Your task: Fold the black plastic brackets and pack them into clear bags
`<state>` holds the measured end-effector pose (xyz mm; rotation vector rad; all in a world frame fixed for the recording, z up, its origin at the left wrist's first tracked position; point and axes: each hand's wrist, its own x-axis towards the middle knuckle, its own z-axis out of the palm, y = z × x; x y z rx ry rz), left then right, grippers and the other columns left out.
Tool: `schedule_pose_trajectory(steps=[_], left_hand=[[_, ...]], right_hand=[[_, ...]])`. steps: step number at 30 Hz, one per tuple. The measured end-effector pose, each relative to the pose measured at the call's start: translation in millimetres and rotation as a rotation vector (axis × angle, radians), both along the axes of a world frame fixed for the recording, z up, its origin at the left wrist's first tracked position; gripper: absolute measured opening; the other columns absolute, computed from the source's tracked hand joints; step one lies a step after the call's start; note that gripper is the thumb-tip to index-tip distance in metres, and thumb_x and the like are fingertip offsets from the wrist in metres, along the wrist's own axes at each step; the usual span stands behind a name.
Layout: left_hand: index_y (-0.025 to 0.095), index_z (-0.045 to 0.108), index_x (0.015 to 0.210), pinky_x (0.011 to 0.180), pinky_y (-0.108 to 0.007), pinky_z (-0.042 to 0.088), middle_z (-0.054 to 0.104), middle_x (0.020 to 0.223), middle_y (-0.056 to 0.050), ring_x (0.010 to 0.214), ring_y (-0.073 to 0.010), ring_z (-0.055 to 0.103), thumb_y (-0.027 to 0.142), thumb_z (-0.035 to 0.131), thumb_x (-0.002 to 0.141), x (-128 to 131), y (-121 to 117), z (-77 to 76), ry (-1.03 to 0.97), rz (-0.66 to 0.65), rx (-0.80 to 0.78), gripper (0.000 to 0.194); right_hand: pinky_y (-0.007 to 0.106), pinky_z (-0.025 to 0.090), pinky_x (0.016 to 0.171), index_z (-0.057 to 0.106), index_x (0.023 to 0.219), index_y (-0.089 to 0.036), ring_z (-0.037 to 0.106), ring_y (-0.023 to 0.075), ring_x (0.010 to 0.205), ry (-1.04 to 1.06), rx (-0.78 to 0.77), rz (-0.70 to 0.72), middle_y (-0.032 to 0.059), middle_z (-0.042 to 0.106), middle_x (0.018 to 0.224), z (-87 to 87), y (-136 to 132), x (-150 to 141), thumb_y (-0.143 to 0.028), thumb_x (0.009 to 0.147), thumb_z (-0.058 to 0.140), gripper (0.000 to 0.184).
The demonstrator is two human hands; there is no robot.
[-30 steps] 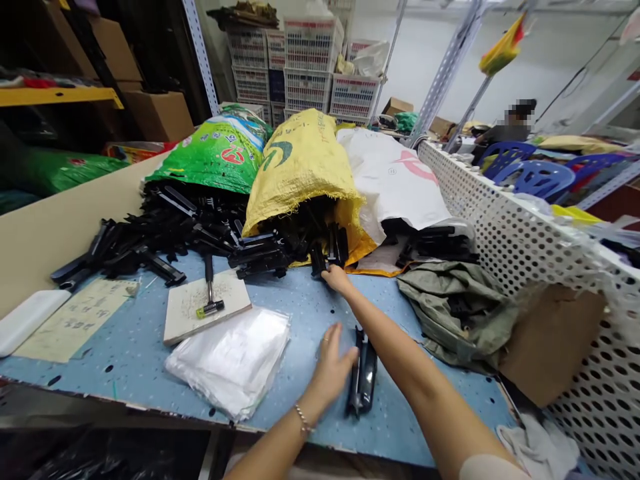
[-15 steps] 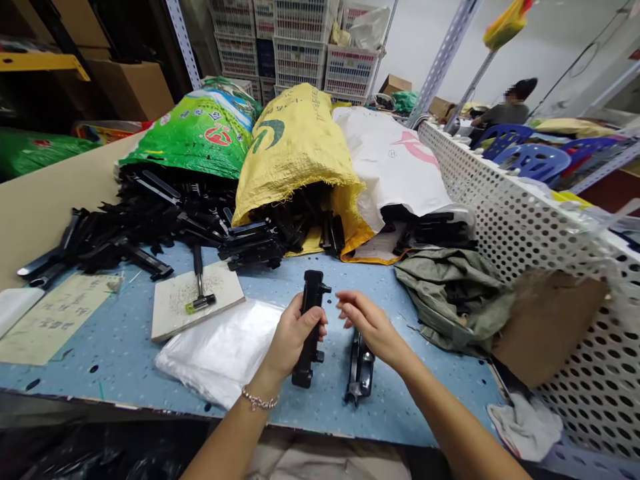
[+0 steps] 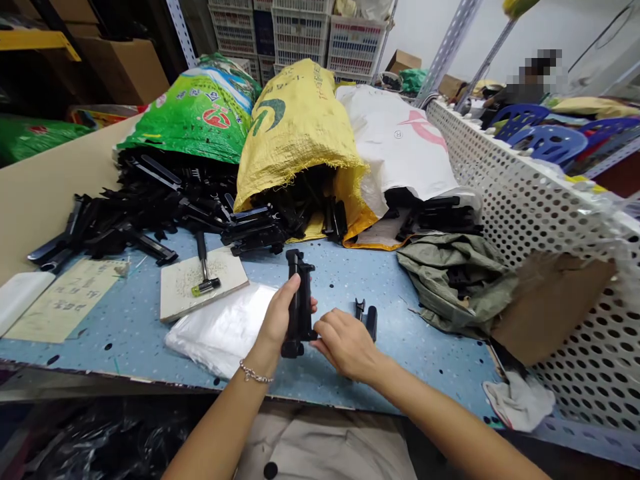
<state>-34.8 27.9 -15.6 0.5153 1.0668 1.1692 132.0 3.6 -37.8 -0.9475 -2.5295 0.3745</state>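
Observation:
My left hand (image 3: 278,319) is wrapped round a long black plastic part (image 3: 299,293), held upright above the blue table (image 3: 125,327). My right hand (image 3: 345,343) is closed with its fingers pinching the lower end of that same part. Just behind my right hand a second black part (image 3: 369,317) lies on the table, partly hidden. A stack of clear plastic bags (image 3: 220,327) lies to the left of my left hand.
Green (image 3: 195,113), yellow (image 3: 295,127) and white (image 3: 400,147) sacks spill black parts (image 3: 150,213) across the back. A small hammer (image 3: 204,267) rests on a white board. Olive cloth (image 3: 455,280) and a perforated white panel (image 3: 540,227) stand right. A person sits far right.
My right hand has come in and closed on the lower end of the black part. My left hand has kept hold of it and tilted it more upright.

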Motion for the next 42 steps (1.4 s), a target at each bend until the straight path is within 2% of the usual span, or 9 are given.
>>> schedule_pose_trajectory(steps=[3,6,10,16,22,29,34,38,42], left_hand=[[0.013,0.062,0.096,0.054,-0.024,0.046,0.066,0.067,-0.004,0.057,-0.0153,0.061,0.061,0.059,0.075,-3.8,6.2,-13.2,0.061,0.058,0.004,0.052],[0.017,0.061,0.097,0.063,-0.027,0.047,0.068,0.076,-0.005,0.069,-0.0192,0.063,0.055,0.059,0.078,-2.0,4.0,-36.3,0.355,0.128,0.115,0.042],[0.017,0.061,0.111,0.072,-0.033,0.045,0.069,0.076,-0.009,0.076,-0.0266,0.065,0.043,0.047,0.087,26.0,-15.6,-61.4,0.849,-0.141,0.171,0.038],[0.018,0.056,0.127,0.079,-0.046,0.043,0.071,0.083,-0.018,0.083,-0.0369,0.067,0.045,0.042,0.087,64.2,-26.3,-53.4,1.26,-0.463,0.224,0.051],[0.021,0.059,0.125,0.086,-0.047,0.042,0.07,0.09,-0.017,0.091,-0.0364,0.065,0.05,0.048,0.082,64.0,-21.6,-45.6,1.198,-0.559,0.275,0.053],[0.017,0.049,0.136,0.087,-0.04,0.043,0.058,0.122,-0.02,0.1,-0.0354,0.061,0.051,0.044,0.084,74.8,-36.6,-55.3,1.096,-0.546,0.29,0.062],[0.019,0.059,0.125,0.092,-0.039,0.041,0.062,0.118,-0.015,0.106,-0.0314,0.059,0.049,0.045,0.086,38.8,-35.2,-58.8,0.957,-0.422,0.328,0.051],[0.018,0.063,0.115,0.076,-0.035,0.047,0.066,0.101,-0.011,0.078,-0.0207,0.062,0.049,0.057,0.081,18.0,-15.8,-54.0,0.495,-0.213,0.2,0.047],[0.021,0.054,0.123,0.084,-0.035,0.048,0.064,0.107,-0.01,0.092,-0.0196,0.062,0.054,0.065,0.076,20.4,4.9,-34.8,-0.197,0.007,0.16,0.058]], right_hand=[[0.032,0.037,0.065,0.056,0.08,-0.02,0.05,0.0196,0.069,-0.113,0.061,0.086,0.0062,0.057,0.073,-6.5,8.2,1.6,-0.035,0.098,0.033,0.033],[0.03,0.039,0.068,0.055,0.086,-0.021,0.055,0.0189,0.075,-0.179,-0.055,-0.035,0.0056,0.06,0.081,0.0,59.0,1.7,-0.037,0.099,0.029,0.033],[0.032,0.042,0.082,0.049,0.112,-0.019,0.057,0.0239,0.105,-0.265,-0.205,-0.702,0.0136,0.059,0.115,13.6,158.9,-7.0,-0.038,0.098,0.035,0.027],[0.034,0.043,0.08,0.041,0.124,-0.006,0.063,0.028,0.099,-0.287,-0.319,-0.857,0.0224,0.065,0.104,0.5,228.9,-3.3,-0.027,0.089,0.051,0.042],[0.029,0.045,0.076,0.053,0.111,-0.012,0.065,0.0246,0.093,-0.255,-0.387,-0.847,0.0154,0.067,0.1,-10.5,221.8,28.3,-0.032,0.09,0.047,0.03],[0.041,0.042,0.092,0.04,0.128,-0.011,0.056,0.0324,0.115,-0.148,-0.342,-0.851,0.0252,0.042,0.133,-1.9,226.7,-5.5,-0.024,0.085,0.055,0.048],[0.033,0.048,0.082,0.053,0.103,-0.009,0.063,0.0274,0.099,0.074,-0.514,-0.795,0.0216,0.059,0.107,19.5,226.4,8.6,-0.022,0.083,0.056,0.024],[0.025,0.051,0.062,0.054,0.09,-0.012,0.062,0.0148,0.066,0.281,-0.752,-0.626,0.0089,0.061,0.08,21.9,183.3,29.0,-0.028,0.088,0.046,0.018],[0.024,0.049,0.053,0.058,0.092,-0.015,0.058,0.0119,0.058,0.356,-0.942,-0.415,0.0045,0.06,0.077,8.6,98.4,26.0,-0.033,0.089,0.042,0.023]])
